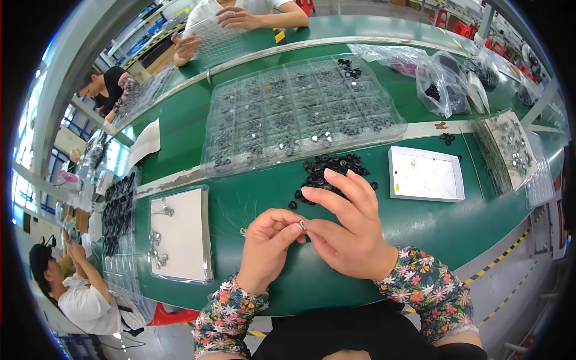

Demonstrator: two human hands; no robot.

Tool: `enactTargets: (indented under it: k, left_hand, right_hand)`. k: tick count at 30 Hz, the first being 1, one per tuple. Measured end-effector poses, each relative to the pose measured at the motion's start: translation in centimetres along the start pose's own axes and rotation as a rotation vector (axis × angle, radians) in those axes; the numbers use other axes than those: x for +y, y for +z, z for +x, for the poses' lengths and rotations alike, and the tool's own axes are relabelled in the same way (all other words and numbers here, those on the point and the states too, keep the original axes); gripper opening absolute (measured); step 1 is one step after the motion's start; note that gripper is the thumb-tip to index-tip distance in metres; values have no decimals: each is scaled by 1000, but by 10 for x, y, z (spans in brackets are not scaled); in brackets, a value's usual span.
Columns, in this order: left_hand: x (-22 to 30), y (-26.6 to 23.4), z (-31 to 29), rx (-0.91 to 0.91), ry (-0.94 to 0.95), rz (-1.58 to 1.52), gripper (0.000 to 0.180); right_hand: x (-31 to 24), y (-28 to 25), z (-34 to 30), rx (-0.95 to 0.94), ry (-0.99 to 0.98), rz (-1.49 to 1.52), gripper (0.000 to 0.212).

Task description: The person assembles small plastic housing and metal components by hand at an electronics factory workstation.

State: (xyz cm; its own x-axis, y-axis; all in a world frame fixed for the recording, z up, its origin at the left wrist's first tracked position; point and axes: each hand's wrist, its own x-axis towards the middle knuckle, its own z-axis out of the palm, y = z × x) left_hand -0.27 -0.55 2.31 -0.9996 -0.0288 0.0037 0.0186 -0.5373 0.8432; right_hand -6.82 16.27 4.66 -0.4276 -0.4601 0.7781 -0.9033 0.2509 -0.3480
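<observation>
My left hand is closed, its thumb and forefinger pinching a small silvery ring-shaped part. On the other side of that part, my right hand pinches with thumb and forefinger, its other fingers raised and spread. The fingertips meet and cover most of the part, so its exact kind is hidden. Just left of my left hand, another small silvery piece shows near thin, hair-like wires on the green table. Beyond my right fingers lies a pile of small black round parts.
A clear compartment tray full of small parts spans the back. At left lies a covered board with silvery pieces. A white box and a stacked board stand right. Plastic bags lie behind; co-workers sit opposite and left.
</observation>
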Motion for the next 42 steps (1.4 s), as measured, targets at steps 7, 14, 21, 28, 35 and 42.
enactTargets:
  k: [7, 14, 21, 28, 35, 42]
  left_hand:
    - [-2, 4, 1, 39, -18, 16, 12]
    - [-3, 4, 2, 57, -15, 84, 11]
    - [-3, 2, 1, 49, -25, 118, 10]
    - [-2, 2, 3, 33, -49, 71, 9]
    - [-1, 1, 2, 8, -89, 59, 12]
    - [-4, -4, 5, -5, -172, -101, 15]
  right_hand:
    - [0, -3, -1, -46, -5, -37, 11]
    - [0, -4, 1, -72, 35, -55, 13]
    - [5, -4, 2, -123, 112, 66, 13]
    - [-3, -7, 2, -144, 35, -95, 12]
    - [4, -8, 5, -106, 153, 50, 12]
    - [33, -42, 9, -41, 266, -44, 11]
